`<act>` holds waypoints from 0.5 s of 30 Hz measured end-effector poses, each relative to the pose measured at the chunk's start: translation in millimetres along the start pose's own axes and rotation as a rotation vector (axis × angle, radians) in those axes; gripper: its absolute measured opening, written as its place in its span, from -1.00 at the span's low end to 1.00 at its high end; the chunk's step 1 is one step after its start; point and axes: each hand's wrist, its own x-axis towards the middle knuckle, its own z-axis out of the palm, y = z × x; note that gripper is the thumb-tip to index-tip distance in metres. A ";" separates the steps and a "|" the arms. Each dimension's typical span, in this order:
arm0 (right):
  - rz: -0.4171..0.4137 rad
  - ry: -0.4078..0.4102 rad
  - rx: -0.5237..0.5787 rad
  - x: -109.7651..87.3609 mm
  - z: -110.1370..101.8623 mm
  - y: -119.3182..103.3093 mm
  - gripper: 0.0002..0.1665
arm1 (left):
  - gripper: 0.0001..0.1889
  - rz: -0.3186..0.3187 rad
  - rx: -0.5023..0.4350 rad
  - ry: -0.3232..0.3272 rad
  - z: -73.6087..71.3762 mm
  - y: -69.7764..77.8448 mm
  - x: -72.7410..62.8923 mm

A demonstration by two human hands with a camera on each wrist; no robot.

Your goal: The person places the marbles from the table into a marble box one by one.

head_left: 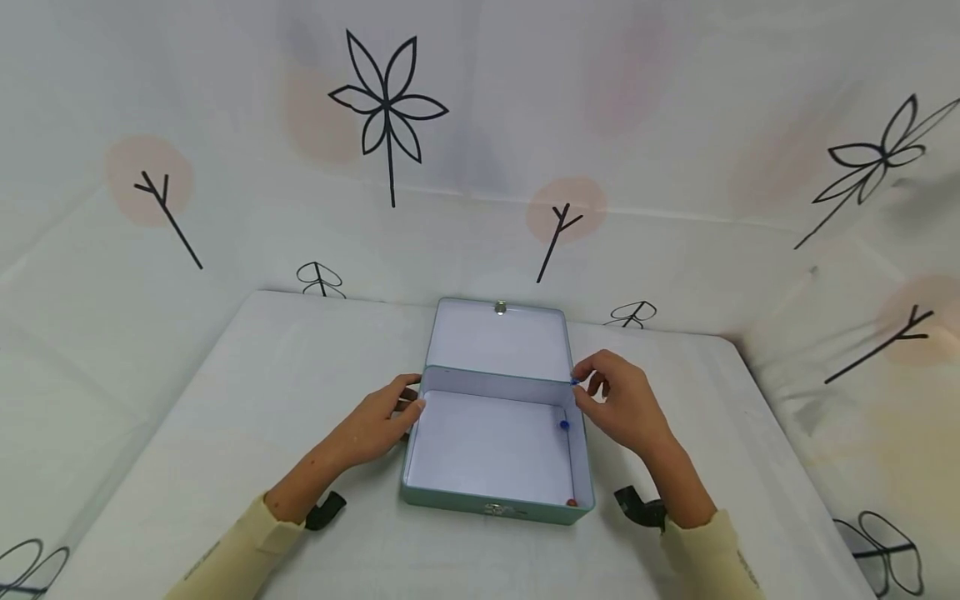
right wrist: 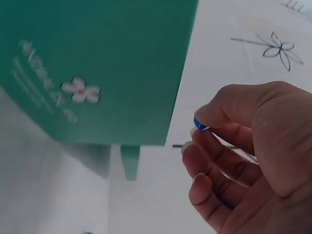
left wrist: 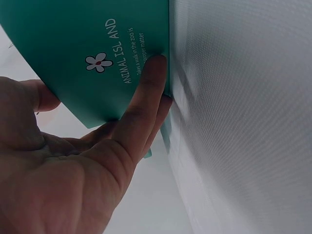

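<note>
A green metal box [head_left: 495,505] stands with its hinged lid [head_left: 498,337] laid back, white inside. My left hand [head_left: 382,421] holds its left side, the thumb at the rim and the fingers against the lettered outer wall [left wrist: 73,44]. At the back right corner, my right hand [head_left: 618,396] pinches a small glossy blue marble [right wrist: 200,123] between thumb and index finger, level with the rim beside the hinge. Inside the box, another blue marble [head_left: 564,425] lies by the right wall, and a red one [head_left: 572,502] sits in the front right corner.
The box stands on a white cloth-covered table [head_left: 315,350]. A pale fabric backdrop [head_left: 480,150] printed with flowers and twigs rises behind and at both sides. A metal clasp [head_left: 500,307] sits on the lid's far edge, and a catch [head_left: 495,509] on the front wall.
</note>
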 end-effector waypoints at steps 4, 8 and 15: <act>-0.022 -0.034 0.029 -1.5 2.1 -14.2 -0.72 | -0.39 -0.002 0.003 0.002 0.0 -0.9 -0.3; -0.045 -0.071 0.051 -2.9 5.6 -26.6 -0.71 | -0.39 -0.003 -0.002 0.001 -0.2 -0.7 -0.4; -0.077 -0.147 0.092 -6.0 14.0 -42.8 -0.70 | -0.39 -0.003 -0.007 -0.002 -0.2 -1.1 -0.2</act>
